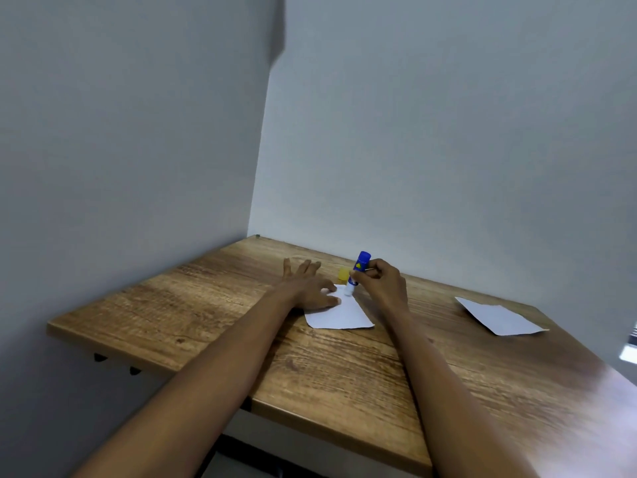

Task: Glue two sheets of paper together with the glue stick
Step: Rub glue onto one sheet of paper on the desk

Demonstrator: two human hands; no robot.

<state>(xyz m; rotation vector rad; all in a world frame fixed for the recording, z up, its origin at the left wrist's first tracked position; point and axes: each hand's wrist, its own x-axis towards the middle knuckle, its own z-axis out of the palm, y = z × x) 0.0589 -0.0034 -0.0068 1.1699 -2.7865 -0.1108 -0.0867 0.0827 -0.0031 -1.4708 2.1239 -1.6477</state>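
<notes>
A small white sheet of paper (341, 313) lies near the middle of the wooden table (213, 305). My left hand (308, 288) lies flat with fingers spread, pressing the sheet's left edge. My right hand (382, 282) grips a blue glue stick (358, 270), tilted, with its white tip down on the far corner of that sheet. The stick's yellow cap (343, 274) stands on the table just behind the paper. A second white sheet (498, 317) lies apart at the right side of the table.
The table sits in a corner between two grey walls, which meet at the table's far left corner. Its left edge and near edge drop off. Something bright shows at the far right frame edge (629, 351).
</notes>
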